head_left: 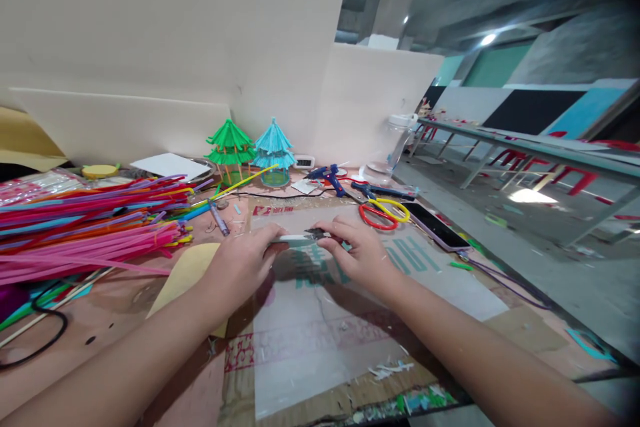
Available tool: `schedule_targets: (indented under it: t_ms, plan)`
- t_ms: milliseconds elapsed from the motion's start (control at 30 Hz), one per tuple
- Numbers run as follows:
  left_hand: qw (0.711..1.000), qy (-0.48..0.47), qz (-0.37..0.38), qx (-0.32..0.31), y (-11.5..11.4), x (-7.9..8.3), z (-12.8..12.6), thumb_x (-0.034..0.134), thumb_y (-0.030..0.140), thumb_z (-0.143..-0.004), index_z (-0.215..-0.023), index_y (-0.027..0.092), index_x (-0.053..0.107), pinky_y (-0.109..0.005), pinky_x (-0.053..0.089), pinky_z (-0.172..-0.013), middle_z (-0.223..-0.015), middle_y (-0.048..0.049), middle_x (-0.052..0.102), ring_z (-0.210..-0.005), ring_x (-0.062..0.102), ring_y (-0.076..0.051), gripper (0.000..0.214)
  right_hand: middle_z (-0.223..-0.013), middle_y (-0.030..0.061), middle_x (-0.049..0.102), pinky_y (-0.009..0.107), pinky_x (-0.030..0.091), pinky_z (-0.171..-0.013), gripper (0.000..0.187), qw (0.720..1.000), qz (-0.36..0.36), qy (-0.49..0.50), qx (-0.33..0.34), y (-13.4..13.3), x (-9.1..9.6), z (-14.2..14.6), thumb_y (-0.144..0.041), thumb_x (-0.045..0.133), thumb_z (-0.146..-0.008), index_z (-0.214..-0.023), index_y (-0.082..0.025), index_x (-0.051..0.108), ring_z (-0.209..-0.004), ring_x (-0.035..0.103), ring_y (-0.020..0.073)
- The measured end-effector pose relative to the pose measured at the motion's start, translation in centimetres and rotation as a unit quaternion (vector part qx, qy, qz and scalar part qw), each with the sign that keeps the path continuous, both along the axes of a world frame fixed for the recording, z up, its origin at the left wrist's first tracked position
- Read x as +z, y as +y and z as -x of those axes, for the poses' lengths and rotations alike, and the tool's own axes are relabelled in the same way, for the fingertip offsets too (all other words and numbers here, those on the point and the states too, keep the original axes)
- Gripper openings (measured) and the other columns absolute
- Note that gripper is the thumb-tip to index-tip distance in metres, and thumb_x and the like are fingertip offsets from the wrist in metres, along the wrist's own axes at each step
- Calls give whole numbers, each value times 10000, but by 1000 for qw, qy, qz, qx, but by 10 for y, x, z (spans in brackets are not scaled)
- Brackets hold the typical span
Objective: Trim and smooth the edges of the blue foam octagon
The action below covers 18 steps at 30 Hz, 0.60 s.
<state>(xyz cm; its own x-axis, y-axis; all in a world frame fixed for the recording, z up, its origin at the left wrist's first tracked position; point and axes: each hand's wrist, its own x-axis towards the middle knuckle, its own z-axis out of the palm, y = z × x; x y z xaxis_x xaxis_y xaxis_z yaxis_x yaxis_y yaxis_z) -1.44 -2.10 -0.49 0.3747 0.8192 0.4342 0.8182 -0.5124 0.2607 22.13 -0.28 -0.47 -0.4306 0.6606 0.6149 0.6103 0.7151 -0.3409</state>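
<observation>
My left hand (253, 257) is closed on the left end of a slim, pale, flat bar (293, 239), held level above the work sheet. At the bar's right end is a dark, pointed, blade-like piece (315, 234), which the fingers of my right hand (357, 253) pinch. Whether bar and dark piece are one tool, such as a cutter knife, I cannot tell. Beneath both hands lies a translucent plastic sheet (310, 360) with green and red print. Scissors (383, 213) with red and yellow handles lie just beyond my right hand.
Bundles of colourful pipe cleaners (100, 227) cover the left side. Behind stand a green paper-like pagoda (230, 143) and a blue pagoda (273, 145). A glue gun (327, 177), a phone (437, 227) with a cable and a clear plastic jug (395, 143) are at the right.
</observation>
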Motion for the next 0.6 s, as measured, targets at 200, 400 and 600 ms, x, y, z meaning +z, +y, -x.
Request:
schedule_targets:
  t_ms: [200,400,600]
  plan:
    - [1000,10,-4,-3,-1,1,-1,469,243,-950,-1061,231,640,-270,438,-642,-906,-30,747,-785,695,-201,204,-815,56,650,298,418,-679,260,999,-17,-28,2,0,0,1,-345,559,-953,-1089,-185,712,-731,561,168]
    - [999,36,-10,6,0,0,-1,468,249,-951,-1038,232,645,-264,428,-620,-899,-25,753,-783,701,-198,198,-797,49,642,290,403,-681,253,999,-21,-41,16,1,-1,1,-341,561,-954,-1080,-186,716,-724,552,162]
    - [999,40,-24,10,2,-3,1,482,240,-939,-1076,240,643,-265,423,-624,-921,-37,752,-813,705,-211,212,-798,44,642,270,401,-662,270,999,-1,-39,24,2,-2,0,-343,543,-964,-1088,-177,716,-711,559,151]
